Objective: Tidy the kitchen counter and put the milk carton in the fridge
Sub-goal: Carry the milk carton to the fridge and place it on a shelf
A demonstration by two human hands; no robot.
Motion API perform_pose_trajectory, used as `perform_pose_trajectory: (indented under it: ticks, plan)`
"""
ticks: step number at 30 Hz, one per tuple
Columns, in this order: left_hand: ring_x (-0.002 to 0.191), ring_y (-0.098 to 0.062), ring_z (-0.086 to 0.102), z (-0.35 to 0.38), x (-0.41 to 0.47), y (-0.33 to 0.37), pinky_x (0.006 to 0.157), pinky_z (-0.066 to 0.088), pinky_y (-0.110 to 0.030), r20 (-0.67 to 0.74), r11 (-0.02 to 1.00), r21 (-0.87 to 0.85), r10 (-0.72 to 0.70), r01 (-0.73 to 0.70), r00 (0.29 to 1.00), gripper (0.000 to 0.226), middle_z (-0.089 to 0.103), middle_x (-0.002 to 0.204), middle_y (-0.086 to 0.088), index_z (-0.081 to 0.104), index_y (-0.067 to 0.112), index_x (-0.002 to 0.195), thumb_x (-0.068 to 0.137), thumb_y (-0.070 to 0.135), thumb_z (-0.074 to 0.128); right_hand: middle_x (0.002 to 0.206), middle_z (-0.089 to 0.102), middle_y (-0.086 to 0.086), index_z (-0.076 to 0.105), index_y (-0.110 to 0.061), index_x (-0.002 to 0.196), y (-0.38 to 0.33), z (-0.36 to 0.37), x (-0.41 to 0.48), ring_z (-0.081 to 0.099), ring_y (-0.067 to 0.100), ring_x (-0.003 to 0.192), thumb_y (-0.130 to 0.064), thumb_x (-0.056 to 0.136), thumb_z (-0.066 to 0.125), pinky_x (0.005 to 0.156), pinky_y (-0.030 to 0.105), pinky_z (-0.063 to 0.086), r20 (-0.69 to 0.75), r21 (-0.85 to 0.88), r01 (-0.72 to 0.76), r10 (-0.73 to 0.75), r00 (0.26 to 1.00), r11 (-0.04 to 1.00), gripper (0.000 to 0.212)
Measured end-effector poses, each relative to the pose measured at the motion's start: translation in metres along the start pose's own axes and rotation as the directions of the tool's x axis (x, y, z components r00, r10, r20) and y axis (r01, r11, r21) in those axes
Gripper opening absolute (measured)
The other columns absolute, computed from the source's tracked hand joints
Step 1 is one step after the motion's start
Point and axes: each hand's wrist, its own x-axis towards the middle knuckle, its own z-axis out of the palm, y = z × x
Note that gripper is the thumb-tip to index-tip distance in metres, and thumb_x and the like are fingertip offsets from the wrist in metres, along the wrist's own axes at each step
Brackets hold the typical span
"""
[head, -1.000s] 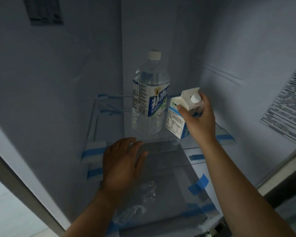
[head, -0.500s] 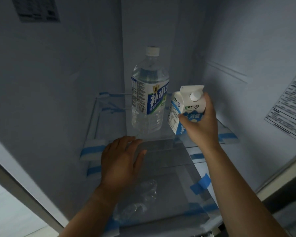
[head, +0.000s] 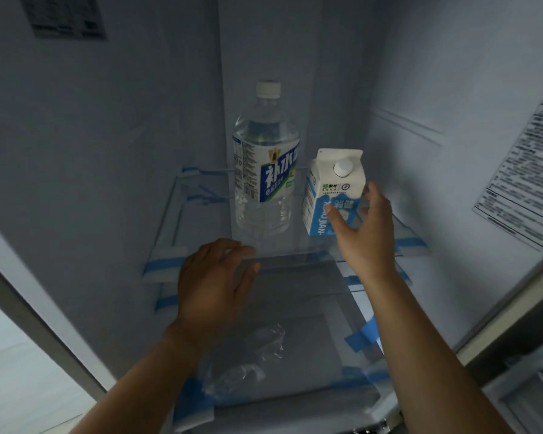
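Inside the open fridge, a white and blue milk carton [head: 333, 183] with a white screw cap stands upright on the glass shelf [head: 195, 233], at its right side. My right hand [head: 364, 236] reaches in from the lower right. Its thumb lies on the carton's front face and its fingers on the right side, in a loose hold low on the carton. My left hand [head: 213, 283] rests palm down at the shelf's front edge, fingers apart, holding nothing.
A tall clear water bottle [head: 264, 170] with a blue and green label stands just left of the carton, nearly touching it. Blue tape strips [head: 362, 336] hold the shelves. Crumpled clear plastic [head: 264, 343] lies on the lower shelf. A printed label [head: 524, 180] is on the right wall.
My right hand carried the tilted carton deeper in and set it upright on the shelf beside the bottle, then slid lower on it. The left hand barely moved.
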Motion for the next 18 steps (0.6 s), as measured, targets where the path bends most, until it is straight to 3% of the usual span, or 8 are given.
perform_pose_trajectory:
  ticks: [3, 6, 11, 15, 18]
  plan:
    - [0.091, -0.018, 0.059, -0.006, 0.005, 0.002, 0.077, 0.051, -0.034, 0.041, 0.992, -0.121, -0.022, 0.026, 0.999, 0.035, 0.063, 0.103, 0.003, 0.067, 0.026, 0.101, 0.084, 0.046, 0.044, 0.136, 0.042, 0.006, 0.034, -0.015, 0.137, -0.011, -0.018, -0.018, 0.044, 0.019, 0.123, -0.041, 0.082, 0.064, 0.097, 0.037, 0.043, -0.009, -0.091, -0.048, 0.047, 0.999, 0.995, 0.068]
    - [0.096, -0.017, 0.057, -0.010, 0.010, 0.009, 0.083, 0.048, -0.030, 0.052, 0.977, -0.213, 0.001, 0.010, 0.999, 0.028, 0.060, 0.106, 0.003, 0.065, 0.024, 0.103, 0.084, 0.038, 0.050, 0.136, 0.043, 0.006, 0.035, -0.015, 0.137, -0.029, -0.046, -0.037, 0.042, 0.020, 0.125, -0.041, 0.082, 0.063, 0.094, 0.028, 0.039, -0.009, -0.186, -0.031, 0.030, 1.000, 0.982, 0.067]
    - [0.096, -0.015, 0.058, -0.015, 0.020, 0.041, 0.083, 0.045, -0.026, 0.097, 0.913, -0.391, 0.167, -0.117, 0.981, 0.025, 0.062, 0.104, 0.003, 0.065, 0.021, 0.103, 0.084, 0.033, 0.053, 0.135, 0.044, 0.001, 0.037, -0.020, 0.136, -0.070, -0.107, -0.080, 0.040, 0.018, 0.123, -0.034, 0.080, 0.066, 0.095, 0.030, 0.037, -0.051, -0.350, 0.054, -0.077, 0.996, 0.935, 0.065]
    - [0.099, -0.012, 0.055, -0.016, 0.017, 0.084, 0.085, 0.043, -0.024, 0.174, 0.821, -0.539, 0.325, -0.187, 0.930, 0.029, 0.059, 0.103, 0.006, 0.063, 0.023, 0.106, 0.083, 0.038, 0.054, 0.133, 0.049, 0.003, 0.044, -0.019, 0.131, -0.099, -0.154, -0.127, 0.043, 0.019, 0.123, -0.036, 0.079, 0.066, 0.095, 0.030, 0.037, -0.114, -0.532, -0.018, -0.050, 0.992, 0.847, 0.059]
    - [0.103, -0.014, 0.055, -0.014, 0.007, 0.117, 0.087, 0.042, -0.025, 0.209, 0.736, -0.616, 0.496, -0.280, 0.843, 0.032, 0.059, 0.110, 0.004, 0.061, 0.025, 0.111, 0.083, 0.040, 0.055, 0.123, 0.054, 0.003, 0.049, -0.019, 0.126, -0.108, -0.185, -0.169, 0.049, 0.021, 0.114, -0.036, 0.078, 0.066, 0.088, 0.029, 0.037, -0.170, -0.666, -0.117, 0.003, 0.985, 0.737, 0.054]
